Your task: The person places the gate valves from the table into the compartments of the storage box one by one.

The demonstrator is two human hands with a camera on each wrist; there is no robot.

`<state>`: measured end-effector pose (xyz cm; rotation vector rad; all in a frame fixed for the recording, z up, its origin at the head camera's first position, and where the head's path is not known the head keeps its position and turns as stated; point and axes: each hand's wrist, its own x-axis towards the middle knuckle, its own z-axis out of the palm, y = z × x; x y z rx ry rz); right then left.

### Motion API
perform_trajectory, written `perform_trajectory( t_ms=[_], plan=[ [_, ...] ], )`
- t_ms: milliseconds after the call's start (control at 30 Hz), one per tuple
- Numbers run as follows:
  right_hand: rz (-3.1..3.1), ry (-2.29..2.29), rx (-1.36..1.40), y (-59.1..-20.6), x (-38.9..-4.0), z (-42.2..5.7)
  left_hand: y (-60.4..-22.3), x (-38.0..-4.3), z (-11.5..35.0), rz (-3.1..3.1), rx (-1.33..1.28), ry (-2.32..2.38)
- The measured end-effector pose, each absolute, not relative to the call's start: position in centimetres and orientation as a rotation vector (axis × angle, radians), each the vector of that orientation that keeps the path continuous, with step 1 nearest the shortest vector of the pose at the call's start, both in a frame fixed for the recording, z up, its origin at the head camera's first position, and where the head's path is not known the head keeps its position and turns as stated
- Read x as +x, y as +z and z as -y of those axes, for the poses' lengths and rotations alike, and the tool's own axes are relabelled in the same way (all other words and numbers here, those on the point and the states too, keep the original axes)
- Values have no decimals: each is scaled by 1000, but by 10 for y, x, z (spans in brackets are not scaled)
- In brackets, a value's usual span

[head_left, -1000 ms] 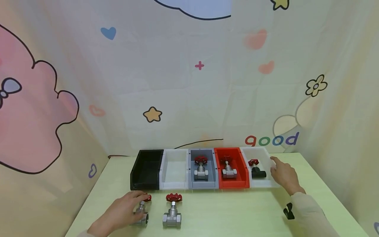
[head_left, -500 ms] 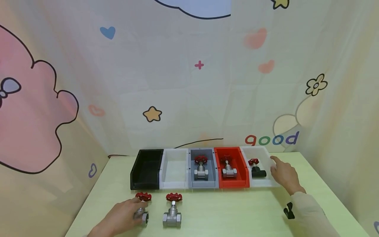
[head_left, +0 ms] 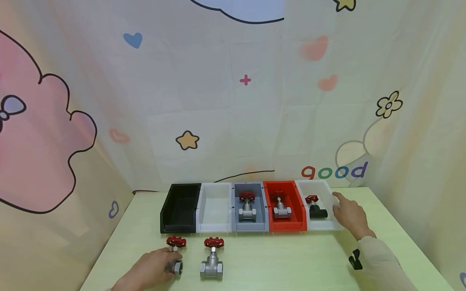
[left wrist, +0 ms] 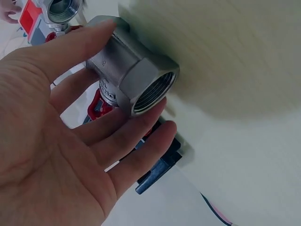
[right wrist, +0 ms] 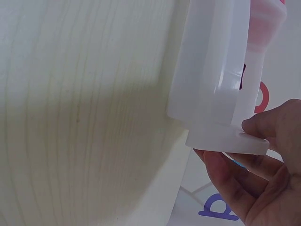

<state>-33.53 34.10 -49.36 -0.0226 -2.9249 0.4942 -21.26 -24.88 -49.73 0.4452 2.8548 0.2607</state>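
Observation:
My left hand (head_left: 149, 266) holds a steel gate valve (head_left: 177, 267) with a red handwheel at the table's front left. In the left wrist view the thumb lies on the hexagonal body of this gate valve (left wrist: 122, 66) and the fingers reach round its other side. A second gate valve (head_left: 211, 267) stands just to its right. At the far right my right hand (head_left: 351, 217) pinches the side wall of the right-end white bin (head_left: 324, 227). The right wrist view shows thumb and fingers on either side of that white bin's rim (right wrist: 228, 141). A black valve (head_left: 318, 211) with a red handwheel lies inside it.
Left of that bin stand a red bin (head_left: 287, 227) and a grey bin (head_left: 250, 227), each holding a gate valve. Another white bin (head_left: 214, 226) and a black bin (head_left: 178, 227) complete the row. A patterned curtain (head_left: 218, 101) hangs behind the table (head_left: 276, 262).
My left hand has slid down from the valve's red handwheel to its body, so the wheel now shows fully. The right hand stays at the white bin.

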Motion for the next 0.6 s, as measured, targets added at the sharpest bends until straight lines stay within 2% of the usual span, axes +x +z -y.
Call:
perform_trajectory(
  t_ms=[600],
  plan=[
    [2931, 491, -26, -494, -334, -340, -503, -215, 250, -2822, 508, 278]
  ],
)
